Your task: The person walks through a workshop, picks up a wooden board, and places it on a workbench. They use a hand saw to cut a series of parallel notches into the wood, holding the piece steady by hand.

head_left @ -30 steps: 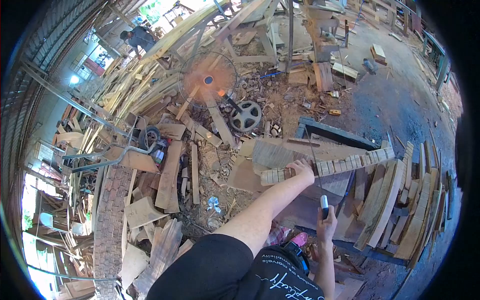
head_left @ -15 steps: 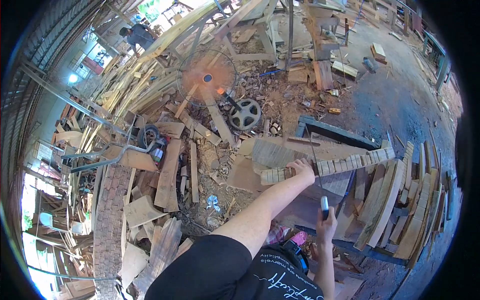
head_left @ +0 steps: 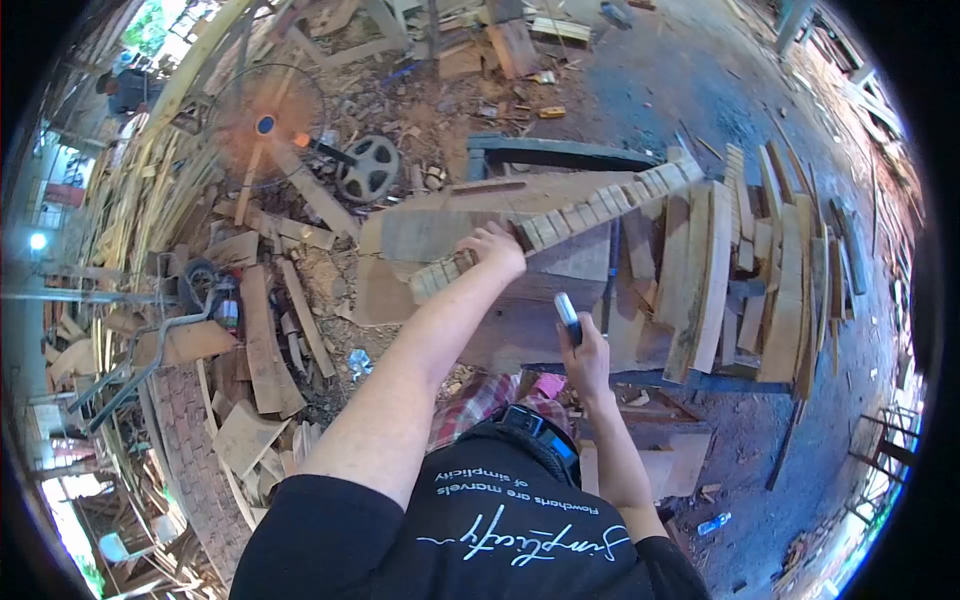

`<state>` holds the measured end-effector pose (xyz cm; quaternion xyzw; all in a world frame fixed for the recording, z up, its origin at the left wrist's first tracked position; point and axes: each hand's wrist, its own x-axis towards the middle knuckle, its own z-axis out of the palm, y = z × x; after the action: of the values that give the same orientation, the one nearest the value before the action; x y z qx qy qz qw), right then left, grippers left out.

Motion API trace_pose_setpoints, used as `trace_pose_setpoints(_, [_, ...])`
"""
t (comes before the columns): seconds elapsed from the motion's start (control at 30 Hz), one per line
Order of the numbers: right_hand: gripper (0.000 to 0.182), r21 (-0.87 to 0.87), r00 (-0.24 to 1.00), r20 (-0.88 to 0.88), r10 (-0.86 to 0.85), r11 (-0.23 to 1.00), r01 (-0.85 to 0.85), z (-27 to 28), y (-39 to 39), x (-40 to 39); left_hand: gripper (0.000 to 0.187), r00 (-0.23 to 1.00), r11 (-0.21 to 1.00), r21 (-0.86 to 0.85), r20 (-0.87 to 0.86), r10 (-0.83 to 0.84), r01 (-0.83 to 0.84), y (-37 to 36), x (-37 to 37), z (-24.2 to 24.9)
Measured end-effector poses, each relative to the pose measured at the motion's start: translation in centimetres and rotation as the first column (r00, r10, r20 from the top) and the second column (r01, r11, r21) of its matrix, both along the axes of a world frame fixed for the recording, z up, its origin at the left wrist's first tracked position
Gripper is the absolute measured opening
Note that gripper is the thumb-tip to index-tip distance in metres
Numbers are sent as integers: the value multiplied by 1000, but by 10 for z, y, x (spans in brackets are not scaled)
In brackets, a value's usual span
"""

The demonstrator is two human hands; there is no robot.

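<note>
A long wooden piece [head_left: 590, 213], scored crosswise into a row of blocks, lies slantwise over the workbench. My left hand [head_left: 490, 247] is closed over it left of its middle, fingers bent across the wood. In my right hand [head_left: 587, 360], held upright just in front of the bench, is a slim silver-and-black object [head_left: 568, 316]. Its exact kind is hard to make out, and the fingers hide its lower part. It is apart from the scored piece. Wide boards [head_left: 540, 320] form the bench surface beneath.
Curved planks [head_left: 700, 280] are stacked at the right end of the bench. A fan [head_left: 265, 125] with a round base [head_left: 368, 170] stands beyond on the left, amid wood scraps. A wheelbarrow [head_left: 185, 345] is at left. Another person [head_left: 130, 92] is at the far left.
The view has swung to the right, so the scene sits further left. My left hand still holds the scored wood; my right hand still grips the silver-and-black object.
</note>
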<state>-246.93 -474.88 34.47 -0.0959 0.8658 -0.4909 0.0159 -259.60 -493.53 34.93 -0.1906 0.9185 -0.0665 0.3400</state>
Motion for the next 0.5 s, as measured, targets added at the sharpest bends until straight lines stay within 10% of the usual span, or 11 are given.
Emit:
trace_pose_setpoints(0.17, [17, -61, 968, 249, -32, 997, 49, 14, 40, 49, 59, 999, 1000, -7, 35, -17, 18, -1, -1, 0])
trace_pose_setpoints(0.5, [20, 20, 999, 27, 17, 1000, -18, -13, 10, 9, 70, 999, 1000, -17, 32, 23, -22, -2, -4, -2])
